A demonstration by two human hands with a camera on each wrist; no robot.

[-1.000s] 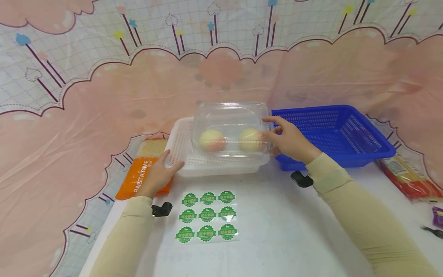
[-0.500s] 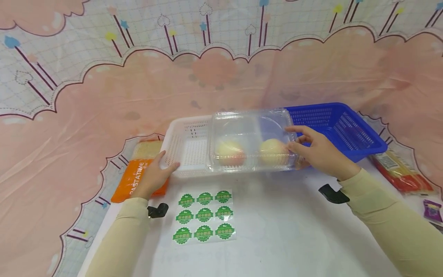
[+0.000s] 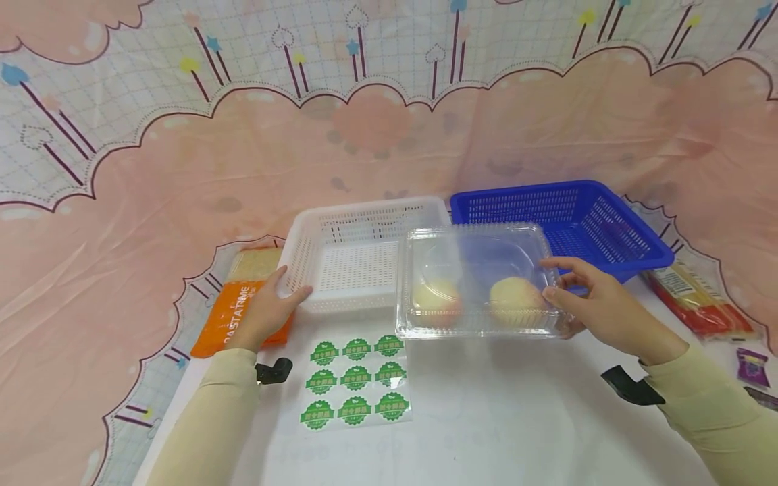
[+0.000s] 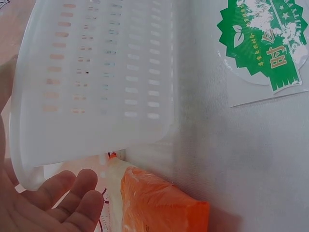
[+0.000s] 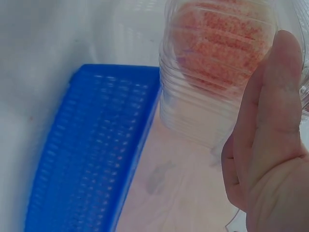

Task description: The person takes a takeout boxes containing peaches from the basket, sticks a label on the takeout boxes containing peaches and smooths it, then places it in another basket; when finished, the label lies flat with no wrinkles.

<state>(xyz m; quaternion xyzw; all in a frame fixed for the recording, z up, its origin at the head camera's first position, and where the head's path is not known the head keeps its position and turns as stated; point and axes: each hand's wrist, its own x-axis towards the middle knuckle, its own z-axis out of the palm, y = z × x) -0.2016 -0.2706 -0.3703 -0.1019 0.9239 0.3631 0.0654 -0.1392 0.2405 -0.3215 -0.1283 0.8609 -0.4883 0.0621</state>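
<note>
My right hand grips the right end of a clear plastic clamshell box, thumb in front and fingers at the side. Two round yellow-and-red fruits lie inside the box; the right wrist view shows one fruit close up with speckled red skin. The box is raised in front of the two baskets. My left hand holds the near left corner of a white perforated plastic basket. Its fingers bend beneath the rim in the left wrist view.
Beside the white basket stands a blue plastic basket. An orange pasta bag lies left. A sheet of green round stickers lies in front. A red-and-yellow package and small purple packet are at the right.
My right hand has carried the clear box with the fruits right and toward me, from above the white basket, uncovering its inside. My left hand stays at the basket's corner.
</note>
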